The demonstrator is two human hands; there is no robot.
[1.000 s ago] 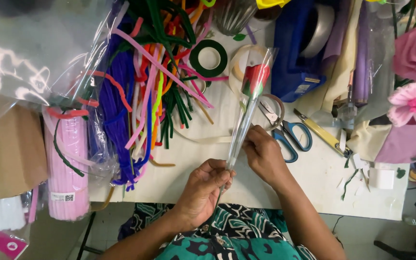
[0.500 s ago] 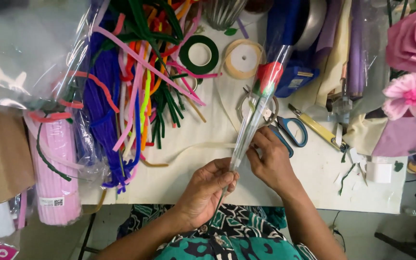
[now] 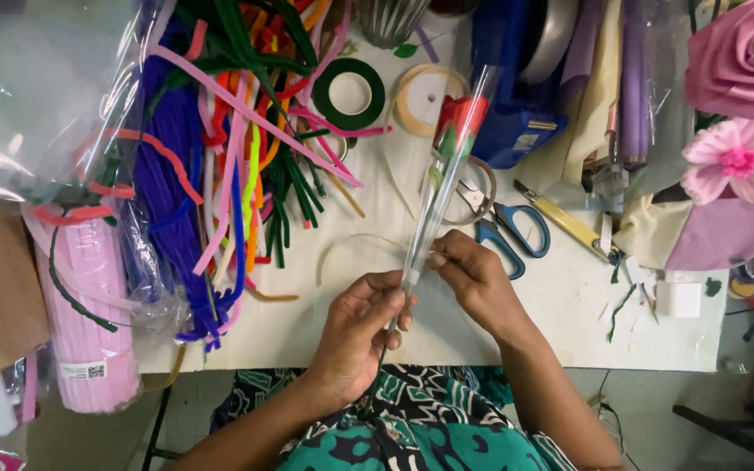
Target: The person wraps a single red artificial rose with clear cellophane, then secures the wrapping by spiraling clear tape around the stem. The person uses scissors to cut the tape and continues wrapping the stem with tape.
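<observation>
- The white table [image 3: 377,218] carries a crowd of craft goods; the landmark here is the pair of blue-handled scissors [image 3: 503,228] lying just past the hands.
- Left of the scissors, a heap of coloured pipe cleaners [image 3: 237,148] spreads across the table, with a bundle of pink ones in a clear bag [image 3: 89,305] farther left at the table's near edge.
- Beyond the scissors to the left lie a roll of green tape [image 3: 348,93] and a roll of tan tape [image 3: 422,98], side by side.
- Right of the scissors sit a yellow-handled tool [image 3: 569,222] and, farther off, pink fabric flowers [image 3: 743,105].
- A red flower in a narrow clear cone sleeve [image 3: 438,187] slants up over the scissors, its bloom near the tan tape.
- The left hand [image 3: 355,336], nearer than the scissors, is curled closed around the sleeve's low end and stem.
- The right hand [image 3: 477,279], just below the scissors, pinches the sleeve with thumb and fingertips, the other fingers loosely bent.
</observation>
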